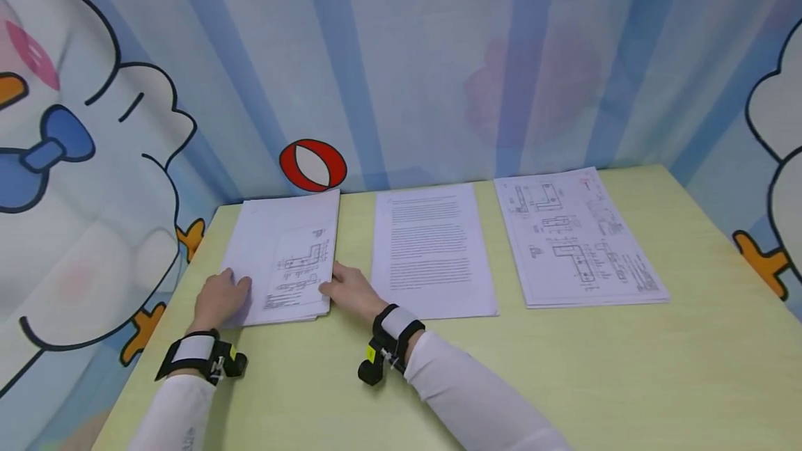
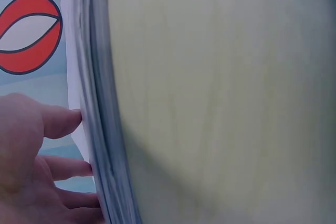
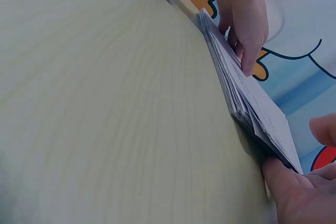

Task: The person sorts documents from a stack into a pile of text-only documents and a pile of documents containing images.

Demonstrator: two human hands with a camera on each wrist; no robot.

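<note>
A thick stack of white paper [image 1: 260, 249] lies at the table's left end, its top sheet printed with a technical drawing. My left hand [image 1: 216, 299] rests at the stack's left edge, its thumb on top. In the left wrist view, its fingers [image 2: 65, 167] touch the layered sheets from the side. My right hand [image 1: 354, 291] is at the stack's right edge, near the front corner. In the right wrist view, its fingers [image 3: 283, 179] meet that corner low down, while the thumb [image 3: 324, 129] stands apart from the paper. Some sheets there stick out unevenly.
A sheet pile with printed text [image 1: 432, 249] lies in the middle, close to my right hand. Farther right is another pile with technical drawings [image 1: 583, 242]. The pale yellow table [image 1: 388, 395] meets a blue striped, cartoon-printed backdrop [image 1: 426, 75] behind.
</note>
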